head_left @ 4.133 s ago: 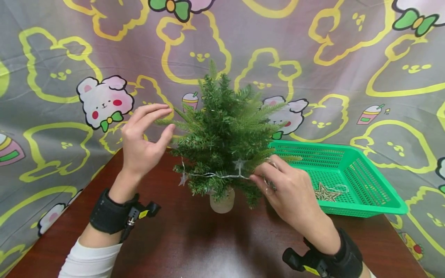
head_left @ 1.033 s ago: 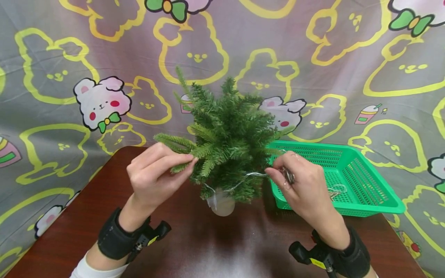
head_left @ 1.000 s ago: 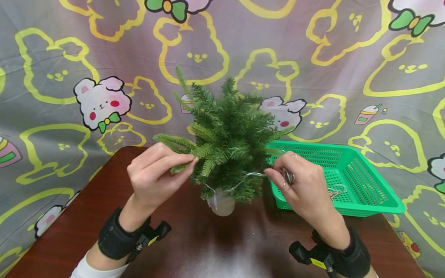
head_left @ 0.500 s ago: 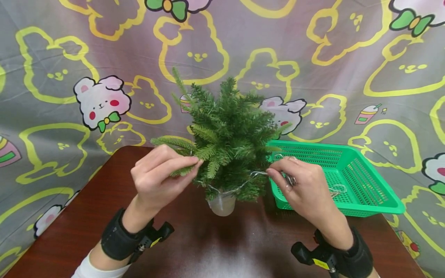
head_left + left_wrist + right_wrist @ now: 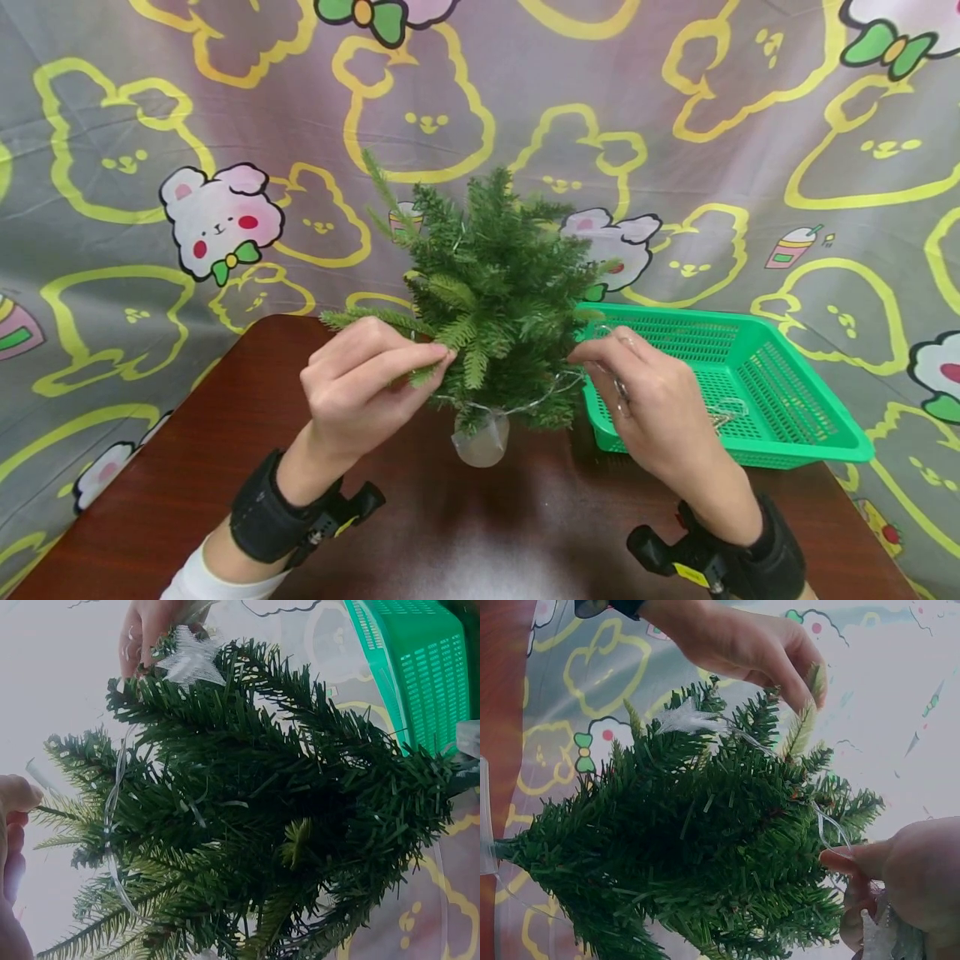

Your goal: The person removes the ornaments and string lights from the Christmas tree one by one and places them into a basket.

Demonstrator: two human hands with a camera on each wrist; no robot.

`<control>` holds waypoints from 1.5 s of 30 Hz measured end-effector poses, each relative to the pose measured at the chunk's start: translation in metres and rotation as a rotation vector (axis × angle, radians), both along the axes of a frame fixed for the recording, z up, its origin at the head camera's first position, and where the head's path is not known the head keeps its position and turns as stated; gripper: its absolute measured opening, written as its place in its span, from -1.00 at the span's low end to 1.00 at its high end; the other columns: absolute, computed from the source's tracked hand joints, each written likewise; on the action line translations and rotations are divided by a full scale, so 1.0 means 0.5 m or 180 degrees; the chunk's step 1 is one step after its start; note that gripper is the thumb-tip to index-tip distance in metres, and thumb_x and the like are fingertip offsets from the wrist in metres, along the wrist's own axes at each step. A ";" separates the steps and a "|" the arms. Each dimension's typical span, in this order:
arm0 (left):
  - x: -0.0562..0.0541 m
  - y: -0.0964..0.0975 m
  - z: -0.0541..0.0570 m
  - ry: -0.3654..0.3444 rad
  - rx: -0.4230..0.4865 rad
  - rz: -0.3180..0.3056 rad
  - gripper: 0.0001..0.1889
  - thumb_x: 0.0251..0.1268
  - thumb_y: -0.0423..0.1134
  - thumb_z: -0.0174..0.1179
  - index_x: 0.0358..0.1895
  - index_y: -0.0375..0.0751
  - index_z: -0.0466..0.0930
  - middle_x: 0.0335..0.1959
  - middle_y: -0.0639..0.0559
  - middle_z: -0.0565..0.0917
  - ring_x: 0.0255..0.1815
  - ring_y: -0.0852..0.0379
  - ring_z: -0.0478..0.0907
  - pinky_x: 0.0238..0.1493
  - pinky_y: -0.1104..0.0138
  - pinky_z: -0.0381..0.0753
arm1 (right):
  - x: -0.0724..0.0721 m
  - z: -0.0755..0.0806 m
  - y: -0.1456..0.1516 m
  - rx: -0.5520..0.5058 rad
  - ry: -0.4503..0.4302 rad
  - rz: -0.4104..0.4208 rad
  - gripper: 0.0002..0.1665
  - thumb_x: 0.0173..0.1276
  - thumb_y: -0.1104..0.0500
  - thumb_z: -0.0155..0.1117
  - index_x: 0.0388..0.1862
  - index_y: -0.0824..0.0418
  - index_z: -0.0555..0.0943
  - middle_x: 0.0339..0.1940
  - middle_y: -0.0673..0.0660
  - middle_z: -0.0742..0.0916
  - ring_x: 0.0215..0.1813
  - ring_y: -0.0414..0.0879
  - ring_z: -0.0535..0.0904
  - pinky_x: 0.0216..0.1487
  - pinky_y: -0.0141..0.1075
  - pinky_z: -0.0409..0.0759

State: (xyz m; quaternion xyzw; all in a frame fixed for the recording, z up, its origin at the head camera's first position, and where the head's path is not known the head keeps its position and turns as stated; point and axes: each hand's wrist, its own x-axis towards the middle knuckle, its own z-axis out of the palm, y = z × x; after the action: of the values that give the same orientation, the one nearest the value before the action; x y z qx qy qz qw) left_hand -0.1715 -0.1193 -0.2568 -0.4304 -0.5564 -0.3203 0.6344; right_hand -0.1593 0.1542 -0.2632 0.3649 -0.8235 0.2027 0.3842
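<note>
A small artificial Christmas tree (image 5: 498, 275) in a pale pot (image 5: 482, 442) stands mid-table. My left hand (image 5: 367, 379) pinches the tip of a light green branch on the tree's left. At the tree's lower right, my right hand (image 5: 652, 400) holds the bunched end of a clear wire string of star lights (image 5: 528, 407). This wire runs across the lower front branches. A clear star (image 5: 191, 660) hangs by the branches in the left wrist view. Another star (image 5: 877, 934) shows among the bundle in the right hand. Part of the bundle is hidden by the fingers.
A green plastic basket (image 5: 832, 437) stands on the right, behind the right hand. Inside it lies a gold star ornament (image 5: 723, 412), partly hidden. A patterned cloth (image 5: 262, 108) hangs behind the dark brown table (image 5: 187, 467).
The tree has turned, and its lights have shifted. My left hand went from open fingers beside the branches to pinching one, then moved slightly right and down. My right hand keeps the wire bundle.
</note>
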 end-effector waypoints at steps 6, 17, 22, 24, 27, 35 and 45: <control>0.002 0.005 0.002 0.0000 -0.0024 0.0023 -0.88 0.18 -0.35 0.38 -0.47 -0.33 0.76 -0.65 0.00 0.58 -0.66 0.15 0.42 -0.59 0.33 0.42 | 0.001 -0.003 -0.003 0.0094 -0.0020 -0.0048 -0.51 0.51 -0.23 -0.07 -0.29 0.10 0.59 -0.42 -0.07 0.53 -0.53 -0.33 0.26 -0.54 -0.47 0.25; 0.000 -0.001 0.011 -0.0070 -0.0030 -0.0017 -0.80 0.13 -0.26 0.45 -0.32 -0.37 0.77 -0.52 -0.09 0.65 -0.54 0.07 0.52 -0.46 0.30 0.51 | -0.001 -0.005 -0.003 0.0058 0.0093 -0.0034 -0.42 0.38 -0.39 0.03 -0.52 0.06 0.41 -0.54 -0.15 0.40 -0.54 -0.37 0.21 -0.55 -0.50 0.17; -0.005 -0.011 0.014 -0.0150 0.0061 -0.0228 -0.63 0.16 -0.09 0.44 -0.25 -0.42 0.74 -0.47 -0.18 0.66 -0.47 0.01 0.53 -0.40 0.27 0.51 | -0.003 -0.007 -0.004 0.0025 0.0085 0.0024 -0.42 0.39 -0.38 0.04 -0.56 0.04 0.37 -0.54 -0.16 0.39 -0.56 -0.39 0.21 -0.55 -0.53 0.16; -0.007 -0.017 0.016 -0.0181 0.0133 -0.0303 -0.57 0.21 0.00 0.39 -0.25 -0.42 0.74 -0.45 -0.22 0.67 -0.44 -0.03 0.54 -0.35 0.27 0.54 | -0.004 -0.007 -0.005 0.0020 0.0103 0.0047 -0.42 0.41 -0.36 0.03 -0.58 0.04 0.36 -0.55 -0.16 0.39 -0.56 -0.39 0.21 -0.55 -0.53 0.16; -0.012 -0.028 0.019 -0.0263 0.0267 -0.0363 -0.47 0.28 0.12 0.29 -0.26 -0.41 0.75 -0.43 -0.26 0.68 -0.39 -0.08 0.57 -0.22 0.29 0.60 | -0.005 -0.007 -0.006 0.0020 0.0117 0.0057 -0.42 0.42 -0.34 0.02 -0.60 0.04 0.35 -0.55 -0.15 0.39 -0.57 -0.39 0.20 -0.55 -0.53 0.14; -0.033 -0.076 0.021 -0.0635 0.0612 -0.0119 -0.45 0.33 0.15 0.22 -0.31 -0.41 0.75 -0.40 -0.31 0.69 -0.38 -0.13 0.55 -0.23 0.49 0.44 | -0.006 -0.008 -0.007 -0.0003 0.0098 0.0063 -0.43 0.43 -0.33 0.01 -0.60 0.03 0.36 -0.57 -0.13 0.41 -0.57 -0.38 0.21 -0.55 -0.53 0.14; -0.062 -0.128 -0.004 -0.1064 0.0278 -0.0126 -0.49 0.28 0.08 0.24 -0.27 -0.44 0.73 -0.31 -0.33 0.70 -0.25 -0.04 0.61 -0.14 0.50 0.46 | -0.008 -0.008 -0.008 -0.0042 0.0088 0.0064 -0.45 0.44 -0.31 0.02 -0.59 0.03 0.38 -0.55 -0.13 0.44 -0.55 -0.38 0.24 -0.54 -0.53 0.19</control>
State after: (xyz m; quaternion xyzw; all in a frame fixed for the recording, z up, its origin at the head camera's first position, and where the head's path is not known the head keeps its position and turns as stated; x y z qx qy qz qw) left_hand -0.2025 -0.1831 -0.2589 -0.3541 -0.6312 -0.4237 0.5448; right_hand -0.1632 0.1502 -0.2672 0.3733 -0.8131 0.2069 0.3959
